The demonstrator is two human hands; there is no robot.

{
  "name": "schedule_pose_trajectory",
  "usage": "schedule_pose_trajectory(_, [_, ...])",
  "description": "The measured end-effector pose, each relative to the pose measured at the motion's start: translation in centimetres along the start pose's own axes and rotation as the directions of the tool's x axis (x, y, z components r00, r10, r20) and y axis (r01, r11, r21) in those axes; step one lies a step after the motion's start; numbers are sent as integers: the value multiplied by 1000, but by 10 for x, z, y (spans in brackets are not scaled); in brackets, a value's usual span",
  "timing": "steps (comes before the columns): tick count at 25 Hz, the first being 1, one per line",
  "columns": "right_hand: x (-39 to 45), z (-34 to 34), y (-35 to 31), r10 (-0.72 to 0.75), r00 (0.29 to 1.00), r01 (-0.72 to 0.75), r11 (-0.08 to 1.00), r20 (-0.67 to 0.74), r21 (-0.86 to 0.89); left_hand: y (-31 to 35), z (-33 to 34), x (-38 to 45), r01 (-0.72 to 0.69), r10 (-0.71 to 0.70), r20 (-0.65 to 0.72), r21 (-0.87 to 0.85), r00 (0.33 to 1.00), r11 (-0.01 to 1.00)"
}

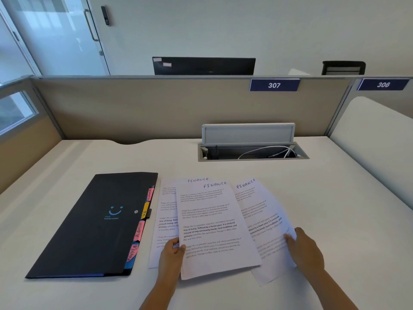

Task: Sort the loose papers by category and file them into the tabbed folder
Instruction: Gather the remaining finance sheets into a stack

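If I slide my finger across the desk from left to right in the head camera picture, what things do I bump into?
black folder → colored tabs → left hand → middle FINANCE paper → right hand

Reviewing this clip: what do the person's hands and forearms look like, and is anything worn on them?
Both forearms are bare as far as the frame shows, with no sleeves in view. The left hand and right hand show no gloves, rings, watch or bracelets.
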State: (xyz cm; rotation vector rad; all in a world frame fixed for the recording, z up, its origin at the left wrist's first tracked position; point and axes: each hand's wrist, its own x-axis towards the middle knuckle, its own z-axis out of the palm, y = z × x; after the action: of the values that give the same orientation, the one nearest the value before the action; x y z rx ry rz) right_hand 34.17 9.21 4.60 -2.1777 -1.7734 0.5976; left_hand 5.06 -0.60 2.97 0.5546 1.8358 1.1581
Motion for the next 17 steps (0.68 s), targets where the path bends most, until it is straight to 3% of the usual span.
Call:
schedule_pose_trajectory(6, [-13, -15, -2, -46, 990, 41, 998, -133, -37, 0, 1, 1, 18, -18, -7, 7, 1000, 1000])
schedule_pose_trajectory(11, [-15, -40, -10, -64, 940, 66, 998, -335, -5, 1, 1, 2, 31, -31, -6, -1, 999, 1000])
schedule_pose_trajectory(17, [-14, -74, -36, -51, 884, 136, 979, -464, 151, 1, 0, 2, 18, -18, -3, -7, 1000, 1000])
